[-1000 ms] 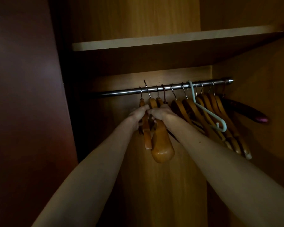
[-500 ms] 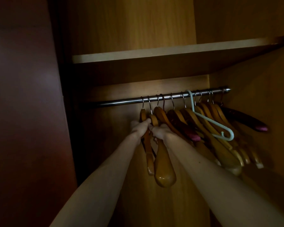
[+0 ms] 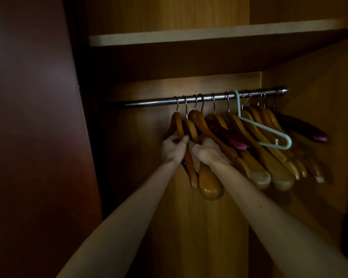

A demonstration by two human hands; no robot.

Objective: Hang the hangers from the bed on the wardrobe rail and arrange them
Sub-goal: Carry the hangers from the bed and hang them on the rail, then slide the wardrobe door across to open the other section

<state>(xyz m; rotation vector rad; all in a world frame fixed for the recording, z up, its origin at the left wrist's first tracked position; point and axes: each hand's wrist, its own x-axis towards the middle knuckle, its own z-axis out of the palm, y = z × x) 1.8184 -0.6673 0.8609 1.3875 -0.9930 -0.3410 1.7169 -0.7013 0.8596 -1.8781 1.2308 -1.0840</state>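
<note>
Two bare forearms reach up from the bottom of the view into a dim wardrobe. The left hand (image 3: 172, 149) has its grip curled round the leftmost wooden hanger (image 3: 178, 125), fingers wrapped on its shoulder just below the hook. Touching it on the right, the right hand (image 3: 206, 151) has its grip clamped round the second wooden hanger (image 3: 210, 183), whose broad rounded end hangs below the wrist. Both hangers hook over the metal wardrobe rail (image 3: 153, 102). Further right along the rail hang a crowded row of wooden hangers (image 3: 265, 167), tilted and overlapping, a pale blue plastic hanger (image 3: 269, 135) lying across them, and a dark hanger (image 3: 301, 127) at the far right end. Above the rail runs a wooden shelf (image 3: 189, 38). A dark reddish wardrobe door (image 3: 32, 127) fills the left.
</note>
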